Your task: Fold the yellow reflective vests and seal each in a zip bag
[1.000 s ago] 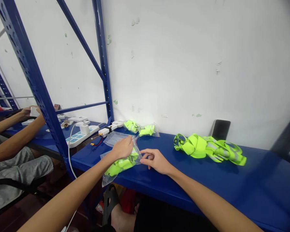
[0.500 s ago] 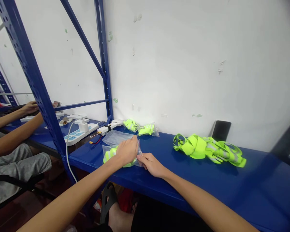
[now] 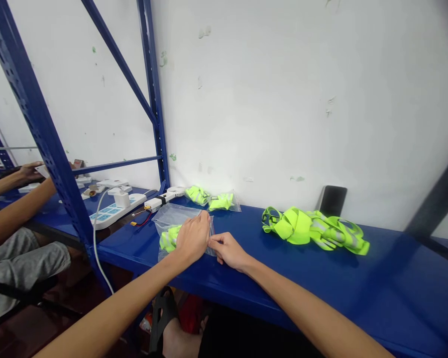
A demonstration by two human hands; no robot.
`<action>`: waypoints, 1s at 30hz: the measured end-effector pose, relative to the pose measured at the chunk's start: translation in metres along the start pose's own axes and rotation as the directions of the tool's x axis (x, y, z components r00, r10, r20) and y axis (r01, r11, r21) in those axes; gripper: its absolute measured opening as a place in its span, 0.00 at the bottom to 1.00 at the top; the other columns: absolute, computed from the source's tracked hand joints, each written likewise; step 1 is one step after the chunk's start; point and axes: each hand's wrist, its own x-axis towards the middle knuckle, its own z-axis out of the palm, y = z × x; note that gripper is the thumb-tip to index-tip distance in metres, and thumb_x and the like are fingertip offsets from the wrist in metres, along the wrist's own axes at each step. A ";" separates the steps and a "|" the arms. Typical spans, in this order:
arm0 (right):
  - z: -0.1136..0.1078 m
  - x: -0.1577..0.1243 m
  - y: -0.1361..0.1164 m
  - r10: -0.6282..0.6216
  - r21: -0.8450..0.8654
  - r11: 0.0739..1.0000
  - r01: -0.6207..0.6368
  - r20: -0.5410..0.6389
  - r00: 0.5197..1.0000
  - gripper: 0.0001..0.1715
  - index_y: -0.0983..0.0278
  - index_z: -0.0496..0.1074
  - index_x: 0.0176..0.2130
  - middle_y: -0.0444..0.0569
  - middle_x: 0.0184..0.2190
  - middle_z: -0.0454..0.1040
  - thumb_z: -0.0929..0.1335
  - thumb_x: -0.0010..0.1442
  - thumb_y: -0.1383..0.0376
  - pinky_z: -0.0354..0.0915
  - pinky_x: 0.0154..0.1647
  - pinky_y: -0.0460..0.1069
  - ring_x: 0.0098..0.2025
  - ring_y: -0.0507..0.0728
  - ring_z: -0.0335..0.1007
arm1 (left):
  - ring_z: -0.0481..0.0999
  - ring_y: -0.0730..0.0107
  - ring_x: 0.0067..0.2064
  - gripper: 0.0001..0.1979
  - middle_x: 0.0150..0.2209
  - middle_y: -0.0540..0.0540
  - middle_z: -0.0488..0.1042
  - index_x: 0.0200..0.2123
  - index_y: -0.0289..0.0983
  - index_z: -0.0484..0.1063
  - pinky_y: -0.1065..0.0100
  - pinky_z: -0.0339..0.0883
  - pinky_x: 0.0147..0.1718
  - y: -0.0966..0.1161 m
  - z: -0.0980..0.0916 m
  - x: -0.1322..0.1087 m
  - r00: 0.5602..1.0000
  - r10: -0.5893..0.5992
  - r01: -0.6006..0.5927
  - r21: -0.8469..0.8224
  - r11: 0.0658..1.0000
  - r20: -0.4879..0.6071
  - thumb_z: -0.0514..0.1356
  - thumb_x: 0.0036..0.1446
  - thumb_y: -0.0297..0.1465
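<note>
A clear plastic bag [image 3: 167, 241] with a folded neon-yellow strap inside lies on the blue shelf [image 3: 269, 278] in front of me. My left hand [image 3: 192, 237] rests flat on top of the bag, pressing it down. My right hand [image 3: 227, 250] pinches the bag's right edge, fingers curled together. An empty clear bag [image 3: 173, 216] lies just behind it. Two more bagged straps [image 3: 209, 198] sit near the wall.
A loose heap of neon-yellow reflective straps [image 3: 313, 229] lies to the right, with a dark phone [image 3: 332, 200] leaning on the wall behind. A white power strip [image 3: 112, 211], a small fan [image 3: 175, 190] and wired parts lie left. Another person's arms [image 3: 11, 209] reach over the neighbouring shelf.
The bag was drawn up from the shelf's front edge onto the shelf. My left hand flattened on it and my right hand closed on its right edge.
</note>
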 end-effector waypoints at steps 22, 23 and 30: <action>0.000 -0.003 -0.002 0.095 0.085 0.991 -0.103 0.098 0.991 0.16 0.62 0.62 0.34 0.44 0.31 0.77 0.64 0.58 0.52 0.60 0.12 0.45 0.08 0.44 0.51 | 0.74 0.59 0.38 0.16 0.36 0.44 0.76 0.39 0.37 0.71 0.67 0.62 0.32 -0.030 -0.023 0.012 0.918 0.225 -0.032 -0.505 0.862 0.326 0.58 0.46 0.36; 0.000 -0.003 -0.001 0.050 0.002 0.999 -0.050 0.037 0.998 0.16 0.63 0.64 0.33 0.44 0.30 0.77 0.64 0.58 0.52 0.59 0.12 0.44 0.09 0.45 0.54 | 0.73 0.59 0.37 0.15 0.35 0.44 0.75 0.38 0.37 0.71 0.67 0.61 0.31 -0.028 -0.022 0.011 0.923 0.214 -0.033 -0.489 0.872 0.320 0.58 0.45 0.34; -0.006 -0.003 -0.007 -0.196 -0.308 0.946 0.104 -0.286 0.938 0.16 0.65 0.77 0.29 0.47 0.20 0.75 0.68 0.55 0.55 0.62 0.23 0.47 0.21 0.54 0.68 | 0.73 0.61 0.34 0.06 0.29 0.46 0.75 0.29 0.37 0.70 0.67 0.59 0.30 -0.018 -0.021 0.012 0.975 0.031 0.069 -0.428 0.901 0.221 0.57 0.46 0.30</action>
